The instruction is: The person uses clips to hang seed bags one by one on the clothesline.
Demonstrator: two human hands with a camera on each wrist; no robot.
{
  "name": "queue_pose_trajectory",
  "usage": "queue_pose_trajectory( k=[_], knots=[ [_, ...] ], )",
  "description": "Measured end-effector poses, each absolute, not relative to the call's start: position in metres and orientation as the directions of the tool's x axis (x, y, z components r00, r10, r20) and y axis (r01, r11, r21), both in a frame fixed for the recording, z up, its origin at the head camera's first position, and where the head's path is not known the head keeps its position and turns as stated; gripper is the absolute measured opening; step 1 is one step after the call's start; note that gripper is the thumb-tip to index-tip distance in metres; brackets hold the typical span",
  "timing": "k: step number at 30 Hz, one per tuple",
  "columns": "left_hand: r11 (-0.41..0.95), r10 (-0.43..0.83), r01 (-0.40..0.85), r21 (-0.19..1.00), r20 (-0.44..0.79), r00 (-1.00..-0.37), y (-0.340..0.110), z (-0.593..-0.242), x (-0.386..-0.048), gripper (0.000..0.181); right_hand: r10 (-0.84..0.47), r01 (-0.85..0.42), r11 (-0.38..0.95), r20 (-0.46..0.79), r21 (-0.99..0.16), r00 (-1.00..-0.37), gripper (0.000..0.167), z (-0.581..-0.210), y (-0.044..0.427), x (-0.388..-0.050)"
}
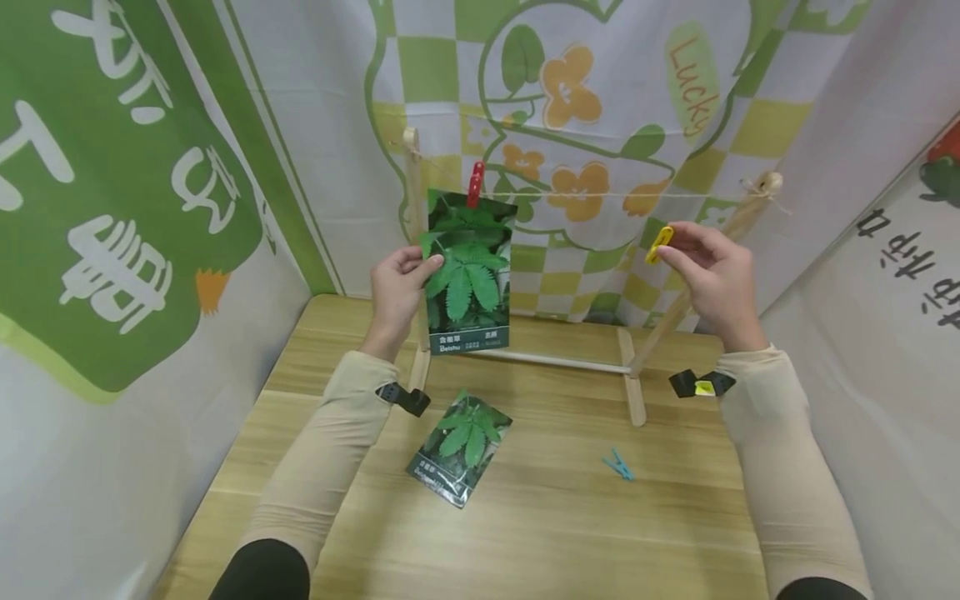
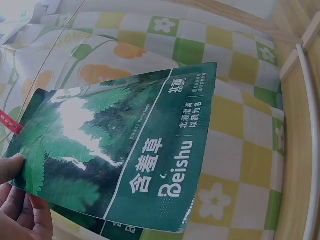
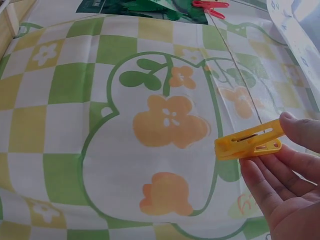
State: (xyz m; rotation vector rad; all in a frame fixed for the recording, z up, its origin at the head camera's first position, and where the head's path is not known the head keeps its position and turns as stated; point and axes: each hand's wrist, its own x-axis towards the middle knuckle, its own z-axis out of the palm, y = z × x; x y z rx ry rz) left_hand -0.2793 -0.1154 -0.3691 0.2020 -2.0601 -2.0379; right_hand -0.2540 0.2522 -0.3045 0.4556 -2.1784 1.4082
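Seed packet (image 1: 468, 292) is pinched in your left hand (image 1: 401, 287), thumb on its face, overlapping the hung packet (image 1: 497, 215) under the red clip (image 1: 475, 185). Your right hand (image 1: 716, 271) has the yellow clip (image 1: 660, 245) pinched too. Clipping looks like the step, so shift toward your right fingers, raise the top edge to the string (image 1: 600, 195), then squeeze wide. Plenty of bare string between your hands; just mind the post (image 1: 662, 335) below your right fingers.

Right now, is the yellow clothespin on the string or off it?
Off: in the head view, the right hand pinches the yellow clothespin below the string, apart from it.
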Motion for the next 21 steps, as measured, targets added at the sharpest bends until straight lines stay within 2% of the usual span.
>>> queue_pose_trajectory(
  k=[12, 21],
  knots=[
    [0.067, -0.212, 0.067, 0.995, 0.080, -0.974, -0.102, -0.362, -0.284, 0.037, -0.010, -0.546, 0.407, 0.594, -0.732, -0.804, 0.028, -0.281, 0.242, -0.264],
    [0.045, -0.154, 0.112, 0.993, 0.118, -0.981, -0.089, -0.359, -0.288, 0.028, -0.002, -0.542, 0.409, 0.593, -0.734, -0.805, 0.028, -0.267, 0.229, -0.270]
  ],
)
